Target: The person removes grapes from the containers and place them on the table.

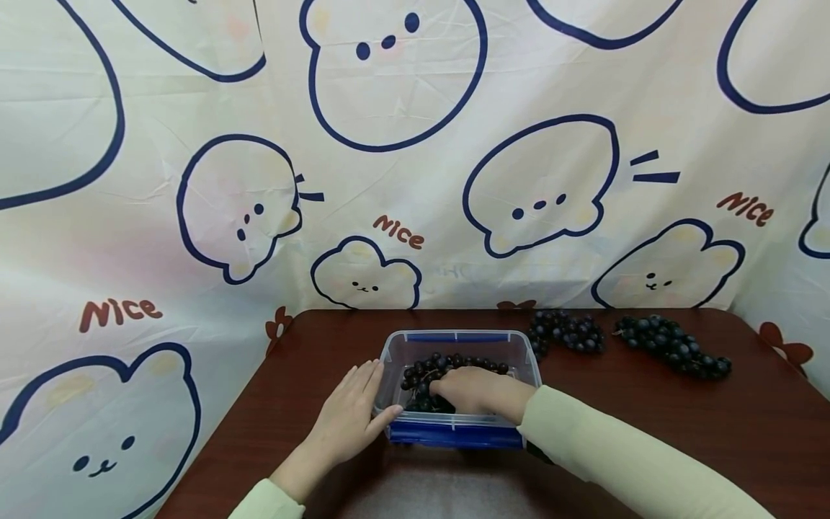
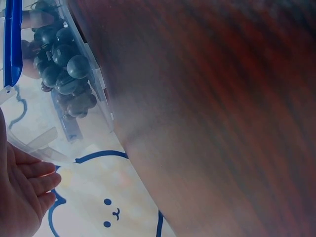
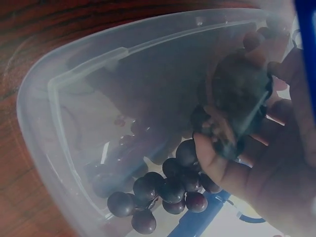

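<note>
A clear plastic storage box (image 1: 456, 336) with blue clips stands on the table and holds a bunch of dark grapes (image 1: 421, 376). My right hand (image 1: 478, 389) reaches down inside it. In the right wrist view, seen through the clear wall, the thumb and fingers of that hand (image 3: 261, 168) curl about part of the grapes (image 3: 173, 187); some fingertips are hidden. My left hand (image 1: 350, 411) rests with straight fingers against the box's left side, thumb at the near corner. The left wrist view shows the left hand's fingers (image 2: 37, 182) beside the box wall.
Two more bunches of dark grapes lie on the brown table (image 1: 648, 432): one bunch (image 1: 570, 333) just right of the box, another bunch (image 1: 674, 346) farther right. A white cloth (image 1: 441, 180) with bear drawings hangs behind the table and at its sides.
</note>
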